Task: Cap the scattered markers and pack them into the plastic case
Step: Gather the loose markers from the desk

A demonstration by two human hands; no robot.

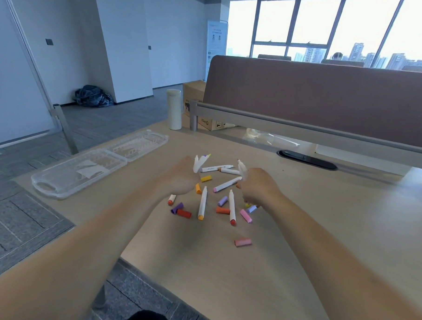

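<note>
Several white markers (228,184) and loose coloured caps (223,210) lie scattered on the pale wooden desk (323,225). My left hand (182,178) grips a small bunch of white markers (200,162) that stick up past its fingers. My right hand (258,186) grips another white marker (241,169), tip pointing up. A pink cap (242,242) lies apart, nearer to me. The clear plastic case (96,165) lies open and flat at the desk's left edge, with no markers in it.
A white tumbler (174,109) and a cardboard box (202,106) stand at the far left of the desk. A brown partition (328,97) runs along the back, with a black cable slot (306,159) below it. Crumpled clear plastic (266,137) lies under the partition.
</note>
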